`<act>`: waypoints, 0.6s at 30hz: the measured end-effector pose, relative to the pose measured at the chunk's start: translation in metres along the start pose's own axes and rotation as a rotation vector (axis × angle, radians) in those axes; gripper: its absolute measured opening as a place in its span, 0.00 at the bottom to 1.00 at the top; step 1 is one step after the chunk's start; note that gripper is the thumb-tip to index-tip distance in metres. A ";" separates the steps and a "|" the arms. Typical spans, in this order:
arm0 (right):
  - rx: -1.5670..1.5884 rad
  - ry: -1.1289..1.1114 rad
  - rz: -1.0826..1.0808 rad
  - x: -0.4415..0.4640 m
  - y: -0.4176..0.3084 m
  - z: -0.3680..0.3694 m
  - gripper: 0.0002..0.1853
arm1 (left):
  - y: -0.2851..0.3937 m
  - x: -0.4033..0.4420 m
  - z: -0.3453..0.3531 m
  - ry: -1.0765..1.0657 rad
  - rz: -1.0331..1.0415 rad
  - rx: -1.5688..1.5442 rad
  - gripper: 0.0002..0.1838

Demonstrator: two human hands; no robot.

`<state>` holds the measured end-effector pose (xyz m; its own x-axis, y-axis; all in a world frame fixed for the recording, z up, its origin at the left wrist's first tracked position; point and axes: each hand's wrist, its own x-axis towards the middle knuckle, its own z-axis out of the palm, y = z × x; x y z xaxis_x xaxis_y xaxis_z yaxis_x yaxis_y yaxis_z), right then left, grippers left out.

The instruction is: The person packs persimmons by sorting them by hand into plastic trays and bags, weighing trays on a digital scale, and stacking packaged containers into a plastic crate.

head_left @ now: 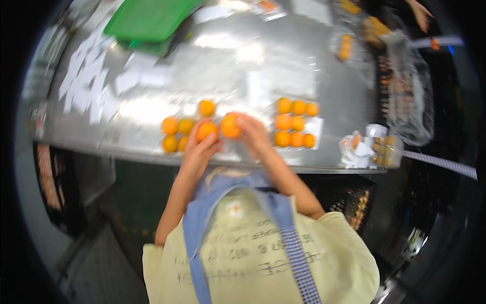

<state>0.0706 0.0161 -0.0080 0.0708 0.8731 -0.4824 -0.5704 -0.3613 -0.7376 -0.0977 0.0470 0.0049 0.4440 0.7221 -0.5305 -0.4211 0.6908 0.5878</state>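
Fingers of my left hand (201, 147) are wrapped round an orange fruit (206, 131) near the table's front edge. Just right of it, my right hand (251, 133) holds another orange fruit (231, 126). Several loose orange fruits (169, 125) lie beside and behind my left hand, partly hidden by it. To the right of my right hand, several more orange fruits (282, 122) sit in rows, partly over a white sheet (317, 133). Some blur softens the hands and fruit.
The metal table (212, 76) bears a green tray (147, 20) at the back left and scattered white papers (91, 76). Bagged fruit (345, 47) lies at the back right, small packs (357, 149) at the front right. Another person's hand (420, 15) shows at the far upper right.
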 end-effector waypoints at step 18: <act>0.272 0.426 -1.117 -0.128 -0.395 -0.323 0.16 | -0.069 0.001 0.074 -0.220 -0.089 -0.043 0.23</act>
<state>0.5511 -0.0585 0.1930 0.8633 0.4642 0.1980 -0.1738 0.6419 -0.7468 -0.0095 -0.0031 0.0092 0.6409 0.6356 -0.4304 -0.4035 0.7559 0.5156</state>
